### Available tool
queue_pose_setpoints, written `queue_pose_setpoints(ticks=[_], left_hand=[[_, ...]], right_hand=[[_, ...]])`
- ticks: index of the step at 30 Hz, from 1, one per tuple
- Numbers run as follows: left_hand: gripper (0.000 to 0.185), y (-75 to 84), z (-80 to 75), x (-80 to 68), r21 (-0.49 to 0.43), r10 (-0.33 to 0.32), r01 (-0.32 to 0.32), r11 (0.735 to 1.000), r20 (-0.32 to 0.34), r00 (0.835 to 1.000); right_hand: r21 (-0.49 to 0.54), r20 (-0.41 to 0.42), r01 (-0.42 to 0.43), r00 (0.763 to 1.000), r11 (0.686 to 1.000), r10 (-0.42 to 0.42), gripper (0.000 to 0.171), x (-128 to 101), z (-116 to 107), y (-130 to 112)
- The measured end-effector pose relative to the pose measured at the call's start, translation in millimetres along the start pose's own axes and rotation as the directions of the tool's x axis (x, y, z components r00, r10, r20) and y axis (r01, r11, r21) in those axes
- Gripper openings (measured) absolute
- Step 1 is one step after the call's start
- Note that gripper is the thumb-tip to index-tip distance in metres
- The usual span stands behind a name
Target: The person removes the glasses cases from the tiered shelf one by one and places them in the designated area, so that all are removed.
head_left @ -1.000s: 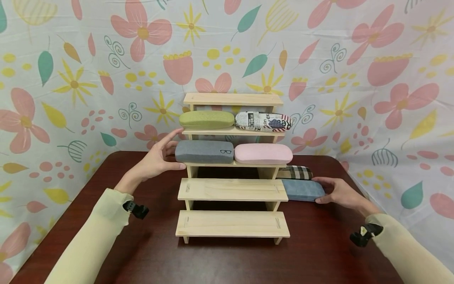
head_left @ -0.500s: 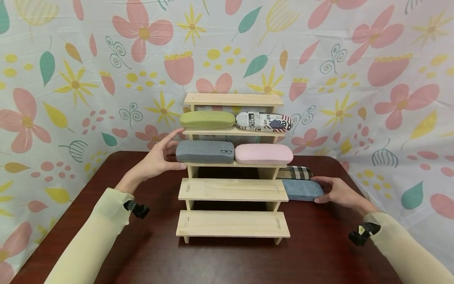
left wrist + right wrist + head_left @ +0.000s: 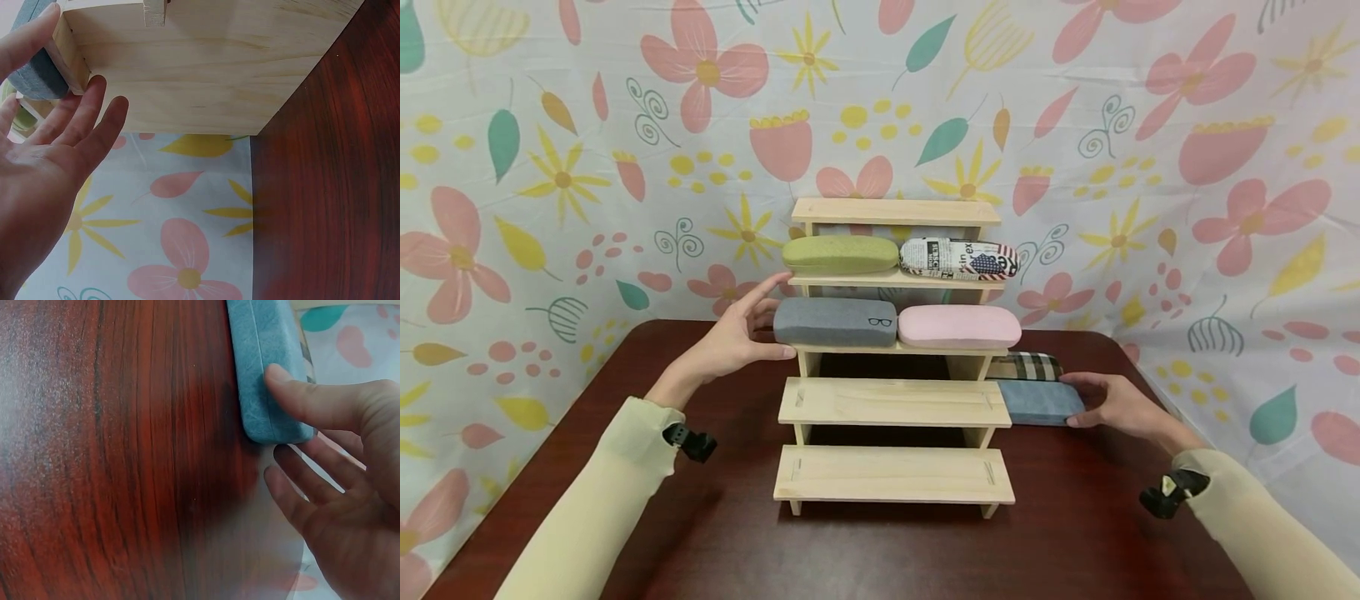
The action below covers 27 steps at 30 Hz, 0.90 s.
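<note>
The blue case (image 3: 1040,402) lies flat on the desk (image 3: 880,550) just to the right of the wooden rack (image 3: 891,402), its long axis running left to right, its left end tucked behind the rack's third step. The right hand (image 3: 1116,405) rests at its right end with the thumb on top and the fingers straight along the end, not curled round it; the right wrist view shows the thumb (image 3: 306,403) pressing the case's textured edge, with the other fingers below it beside the desk. The left hand (image 3: 730,337) is spread flat against the left end of the grey case (image 3: 835,322), which lies lengthwise on the rack's second shelf. The left wrist view shows the fingertips (image 3: 94,94) touching the rack's plain wooden side, which the head view hides. A pink case (image 3: 958,326) lies beside the grey one, a green case (image 3: 840,254) and a newsprint case (image 3: 958,257) above them, and a plaid case (image 3: 1024,366) just behind the blue one.
</note>
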<state>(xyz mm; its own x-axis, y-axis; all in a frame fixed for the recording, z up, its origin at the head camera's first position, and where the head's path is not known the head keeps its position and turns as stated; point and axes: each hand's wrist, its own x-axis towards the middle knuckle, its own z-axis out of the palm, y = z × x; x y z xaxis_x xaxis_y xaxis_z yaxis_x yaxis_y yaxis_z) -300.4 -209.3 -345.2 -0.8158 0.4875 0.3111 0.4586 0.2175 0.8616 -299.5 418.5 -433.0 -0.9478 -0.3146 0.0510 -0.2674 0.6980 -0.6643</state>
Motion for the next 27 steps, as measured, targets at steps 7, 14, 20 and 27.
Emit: queue_pose_setpoints(ticks=[7,14,20,27], left_hand=[[0.105,-0.4,-0.2,0.2,0.005,-0.011,0.011,1.000,-0.005,1.000],[0.106,1.5,0.6,-0.4,0.000,-0.010,0.010,1.000,-0.001,1.000],[0.106,1.7,0.5,-1.7,-0.008,-0.010,0.009,1.000,-0.010,1.000],[0.106,1.9,1.6,-0.7,-0.018,0.000,0.000,1.000,-0.003,1.000]], right_hand=[[-0.092,-0.038,0.007,0.999,0.996,-0.011,0.078,-2.9,-6.2,-5.2],[-0.095,-0.090,0.047,0.994,0.994,-0.056,0.071,-8.6,-20.8,-37.9],[-0.039,-0.113,0.087,0.989,0.995,-0.091,0.070,-8.1,-30.4,-86.6],[0.036,-0.106,0.167,0.981,0.985,-0.162,0.070,-5.3,-32.6,-139.9]])
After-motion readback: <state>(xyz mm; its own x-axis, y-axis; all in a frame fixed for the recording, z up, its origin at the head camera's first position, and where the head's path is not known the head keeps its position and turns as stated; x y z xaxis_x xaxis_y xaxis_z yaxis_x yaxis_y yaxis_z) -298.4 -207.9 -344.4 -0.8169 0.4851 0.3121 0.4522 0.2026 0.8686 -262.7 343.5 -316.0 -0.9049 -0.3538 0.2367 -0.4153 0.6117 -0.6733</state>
